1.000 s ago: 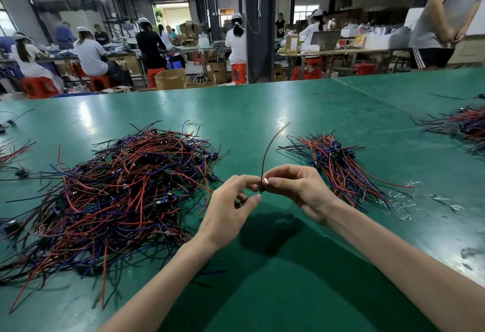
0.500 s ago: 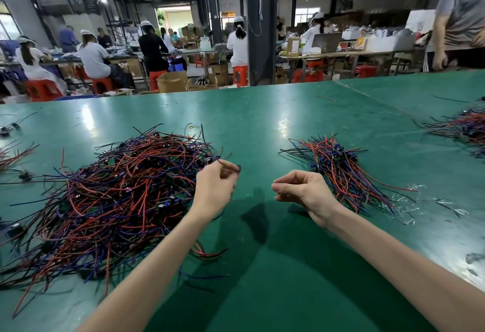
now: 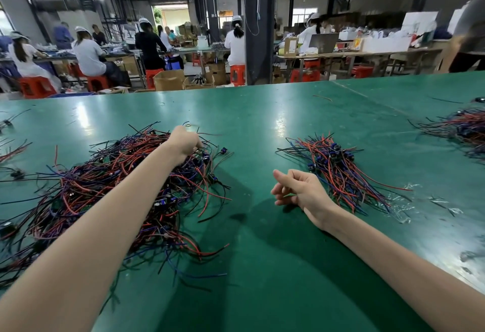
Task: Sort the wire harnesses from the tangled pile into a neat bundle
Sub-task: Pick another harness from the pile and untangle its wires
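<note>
Red-blue tangled pile (image 3: 91, 187): left hand (image 3: 183, 142) digs in, grip unclear; right hand (image 3: 301, 192) loose, empty. I'd tease one harness out slowly.

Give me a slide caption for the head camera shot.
Left hand reaches into the tangled pile; right hand sits empty beside the bundle on a green table.
</note>
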The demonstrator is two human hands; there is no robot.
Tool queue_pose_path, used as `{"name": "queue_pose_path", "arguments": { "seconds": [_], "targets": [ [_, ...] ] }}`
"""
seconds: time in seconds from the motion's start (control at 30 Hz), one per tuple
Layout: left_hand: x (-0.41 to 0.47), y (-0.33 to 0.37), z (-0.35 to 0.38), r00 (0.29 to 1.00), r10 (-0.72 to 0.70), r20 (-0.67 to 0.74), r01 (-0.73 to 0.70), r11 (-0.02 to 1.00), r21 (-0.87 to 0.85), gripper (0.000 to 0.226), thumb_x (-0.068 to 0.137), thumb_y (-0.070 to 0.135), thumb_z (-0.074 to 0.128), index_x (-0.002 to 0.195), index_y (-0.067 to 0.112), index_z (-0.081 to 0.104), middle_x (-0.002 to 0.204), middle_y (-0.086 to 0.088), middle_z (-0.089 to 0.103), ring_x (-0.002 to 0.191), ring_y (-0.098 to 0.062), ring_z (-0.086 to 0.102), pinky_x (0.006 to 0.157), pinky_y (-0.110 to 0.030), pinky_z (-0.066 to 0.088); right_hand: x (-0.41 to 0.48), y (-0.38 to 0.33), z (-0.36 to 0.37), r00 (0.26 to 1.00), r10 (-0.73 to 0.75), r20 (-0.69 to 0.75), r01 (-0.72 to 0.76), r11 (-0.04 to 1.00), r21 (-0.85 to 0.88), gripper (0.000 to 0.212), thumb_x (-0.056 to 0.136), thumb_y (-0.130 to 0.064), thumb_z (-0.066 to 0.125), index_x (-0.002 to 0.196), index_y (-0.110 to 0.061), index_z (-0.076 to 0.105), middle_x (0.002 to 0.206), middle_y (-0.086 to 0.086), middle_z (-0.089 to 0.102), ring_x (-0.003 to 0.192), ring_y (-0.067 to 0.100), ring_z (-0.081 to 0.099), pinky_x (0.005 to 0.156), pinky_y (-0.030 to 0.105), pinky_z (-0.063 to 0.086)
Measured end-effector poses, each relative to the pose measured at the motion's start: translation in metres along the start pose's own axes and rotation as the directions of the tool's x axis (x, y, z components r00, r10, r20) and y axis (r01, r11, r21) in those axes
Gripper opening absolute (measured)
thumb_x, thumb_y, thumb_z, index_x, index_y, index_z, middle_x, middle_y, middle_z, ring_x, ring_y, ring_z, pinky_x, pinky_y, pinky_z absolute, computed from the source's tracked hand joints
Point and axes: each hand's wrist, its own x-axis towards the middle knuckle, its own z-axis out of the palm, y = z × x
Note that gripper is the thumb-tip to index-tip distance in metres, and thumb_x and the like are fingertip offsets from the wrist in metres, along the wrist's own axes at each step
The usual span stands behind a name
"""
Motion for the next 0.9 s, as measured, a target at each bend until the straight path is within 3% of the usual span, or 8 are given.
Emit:
{"name": "queue_pose_path", "arguments": {
  "seconds": [0.07,0.13,0.2,0.3,0.4,0.5,0.77,0.9],
  "targets": [
    [0.009,-0.004,-0.012,0.994,0.094,-0.059,-0.079,0.974,0.212,0.022,0.081,-0.015,0.052,0.074,0.005,0.045,0.085,-0.015,0.048,0.089,-0.026,0.047,0.080,-0.036,0.042,0.001,0.000,0.000,1.000,0.013,-0.016,-0.013,1.000,-0.021,0.039,0.075,-0.037,0.067,0.059,-0.008,0.047,0.063,0.010,0.065,0.053,0.016,0.058,0.055,0.030,0.054],
    [0.016,-0.006,-0.026,0.970,0.216,-0.107,-0.161,0.910,0.382,0.025,0.080,-0.009,0.053,0.069,0.013,0.046,0.084,-0.013,0.050,0.084,-0.023,0.046,0.077,-0.030,0.037,0.001,0.000,0.000,1.000,0.020,-0.024,-0.021,0.999,-0.039,0.036,0.084,-0.034,0.061,0.063,-0.007,0.051,0.064,0.009,0.065,0.054,0.016,0.059,0.056,0.031,0.054],
    [0.018,-0.005,-0.043,0.934,0.310,-0.176,-0.146,0.782,0.606,0.008,0.083,0.002,0.053,0.080,0.010,0.055,0.093,-0.016,0.054,0.091,-0.030,0.050,0.083,-0.033,0.040,0.001,0.001,0.000,1.000,0.013,-0.019,-0.014,0.998,-0.056,0.031,0.094,-0.025,0.054,0.071,-0.005,0.059,0.065,0.009,0.066,0.055,0.016,0.060,0.055,0.028,0.053],
    [0.024,-0.014,-0.069,0.940,0.187,-0.285,0.135,0.564,0.815,0.030,0.088,0.018,0.050,0.112,0.001,0.050,0.121,-0.024,0.052,0.116,-0.040,0.046,0.099,-0.048,0.039,0.000,0.001,0.002,1.000,0.003,0.015,-0.001,0.992,-0.126,0.028,0.100,-0.012,0.044,0.082,-0.002,0.063,0.068,0.009,0.066,0.056,0.014,0.059,0.054,0.024,0.053],
    [0.022,-0.026,-0.085,0.978,0.096,-0.184,0.103,0.545,0.832,0.020,0.091,0.014,0.044,0.092,-0.001,0.056,0.114,-0.024,0.060,0.104,-0.036,0.057,0.090,-0.041,0.049,0.000,0.001,0.004,1.000,0.013,0.029,-0.008,0.985,-0.175,0.029,0.102,-0.006,0.037,0.091,-0.002,0.063,0.072,0.010,0.067,0.056,0.013,0.059,0.054,0.023,0.052],
    [0.022,-0.027,-0.091,0.964,0.173,-0.204,0.075,0.557,0.827,0.019,0.087,0.014,0.055,0.073,0.001,0.053,0.099,-0.023,0.063,0.092,-0.035,0.060,0.076,-0.036,0.050,0.001,0.002,0.004,1.000,0.020,0.021,-0.015,0.981,-0.194,0.032,0.101,0.002,0.031,0.093,-0.003,0.062,0.073,0.011,0.066,0.056,0.014,0.059,0.054,0.023,0.053],
    [0.016,-0.001,-0.099,0.912,0.237,-0.336,0.136,0.598,0.790,0.025,0.084,0.012,0.064,0.100,-0.006,0.059,0.109,-0.025,0.059,0.102,-0.041,0.057,0.088,-0.046,0.051,0.004,0.007,0.001,1.000,0.023,0.022,-0.018,0.978,-0.206,0.031,0.101,0.000,0.034,0.093,-0.004,0.064,0.069,0.007,0.067,0.055,0.016,0.059,0.057,0.028,0.053],
    [0.015,0.023,-0.107,0.779,0.456,-0.430,0.011,0.676,0.737,0.024,0.089,0.009,0.056,0.104,-0.008,0.064,0.110,-0.029,0.061,0.105,-0.045,0.055,0.088,-0.047,0.047,0.005,0.007,0.000,0.999,0.025,0.026,-0.019,0.978,-0.207,0.030,0.100,-0.002,0.035,0.093,-0.005,0.064,0.069,0.007,0.067,0.056,0.017,0.059,0.057,0.030,0.051]
  ]
}}
